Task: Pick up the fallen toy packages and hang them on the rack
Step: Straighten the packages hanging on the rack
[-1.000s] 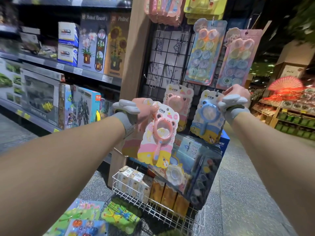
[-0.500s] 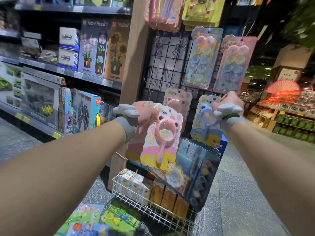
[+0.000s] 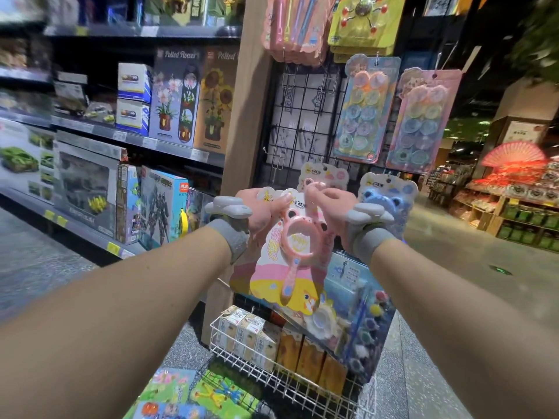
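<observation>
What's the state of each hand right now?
Left hand: closed, pinching the pink package at its top left.
Right hand: closed, fingers curled on the same package's top edge.

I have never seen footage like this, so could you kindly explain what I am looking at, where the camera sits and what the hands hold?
There is no machine: a person works with bare hands, grey bands on the wrists. The picture comes from a camera worn on the head, looking forward and down. The left hand and the right hand both grip the top of a pink toy package before a black wire rack, where a blue package hangs. More packages lie on the floor beside a wire basket.
</observation>
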